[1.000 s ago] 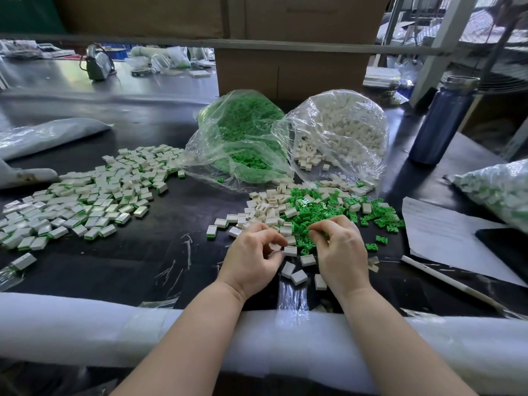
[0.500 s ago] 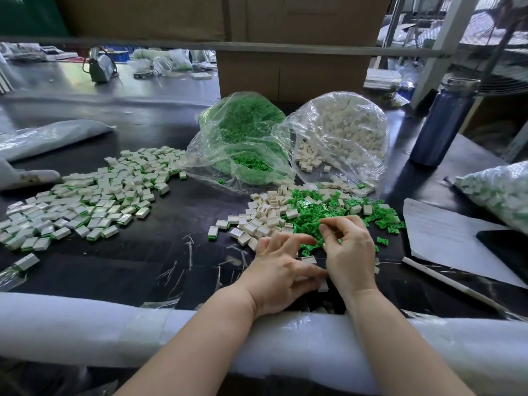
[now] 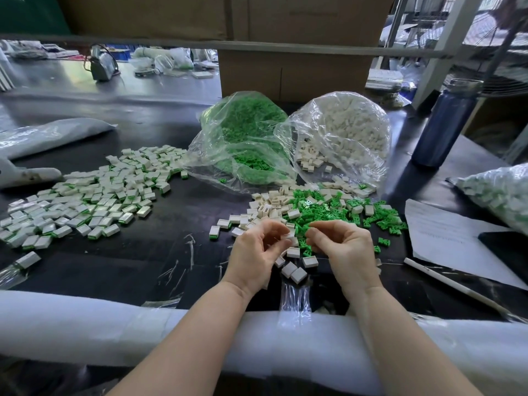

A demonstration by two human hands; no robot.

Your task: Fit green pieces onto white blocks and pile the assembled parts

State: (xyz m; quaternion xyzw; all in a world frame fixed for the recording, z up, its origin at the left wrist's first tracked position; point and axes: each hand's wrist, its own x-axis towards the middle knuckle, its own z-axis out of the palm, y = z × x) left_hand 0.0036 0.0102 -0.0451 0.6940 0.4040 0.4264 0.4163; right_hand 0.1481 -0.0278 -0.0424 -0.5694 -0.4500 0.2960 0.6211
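My left hand (image 3: 254, 252) is raised just above the table and pinches a white block (image 3: 290, 238) between thumb and fingertips. Close to its right, my right hand (image 3: 343, 247) has thumb and forefinger pressed together on what looks like a small green piece, mostly hidden by the fingertips. Behind both hands lies a loose heap of white blocks (image 3: 268, 208) mixed with green pieces (image 3: 323, 208). A few white blocks (image 3: 297, 274) lie under my hands. The spread of assembled white-and-green parts (image 3: 85, 201) covers the left of the black table (image 3: 128, 267).
Two open clear bags stand behind the heap, one of green pieces (image 3: 243, 138), one of white blocks (image 3: 343, 130). A blue bottle (image 3: 445, 124), a paper sheet (image 3: 445, 232), a white stick (image 3: 445, 281) and another filled bag (image 3: 500, 192) are at right. White foam (image 3: 114, 324) pads the near edge.
My left hand has lifted off the table near the front blocks and now holds a white block. My right hand has drawn back from the green heap with its fingertips pinched together.
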